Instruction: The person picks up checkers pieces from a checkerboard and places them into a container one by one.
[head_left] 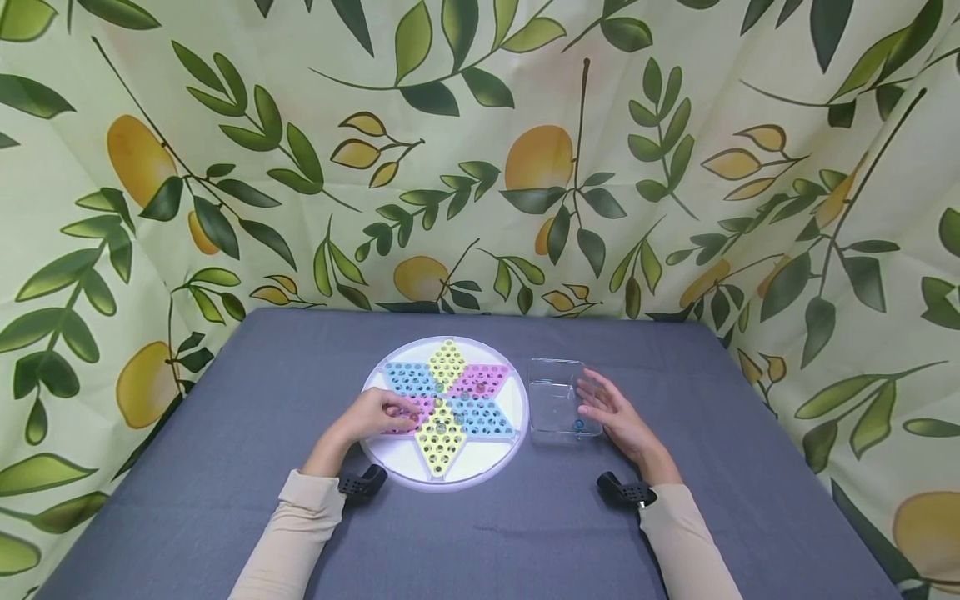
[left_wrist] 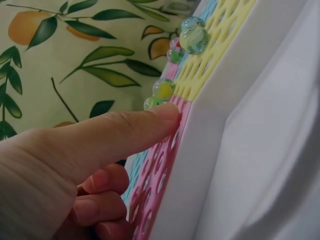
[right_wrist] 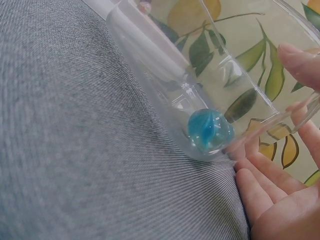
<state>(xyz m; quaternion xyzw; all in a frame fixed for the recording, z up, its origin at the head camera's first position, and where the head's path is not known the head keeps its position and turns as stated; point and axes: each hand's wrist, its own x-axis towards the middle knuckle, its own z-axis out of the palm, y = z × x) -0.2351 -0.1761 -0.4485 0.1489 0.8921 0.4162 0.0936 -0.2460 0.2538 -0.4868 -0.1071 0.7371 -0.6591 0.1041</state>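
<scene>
A round white Chinese checkers board (head_left: 487, 467) with a pink, blue and yellow star lies on the table. My left hand (head_left: 372, 414) is over its left pink section. The left thumb (left_wrist: 165, 114) reaches the pink holes; the other visible fingers curl below. Whether a marble is pinched behind the thumb is hidden. Glass marbles (left_wrist: 194, 40) sit in the holes close by. Right of the board stands a clear plastic box (head_left: 553, 385), a blue marble (right_wrist: 207, 129) in its near right corner. My right hand (head_left: 617, 417) rests at the box's right wall, fingers loosely spread.
A grey cloth (head_left: 525, 525) covers the table. Behind it hangs a leaf-and-fruit patterned curtain (head_left: 480, 200). Each wrist wears a black camera mount (head_left: 365, 482).
</scene>
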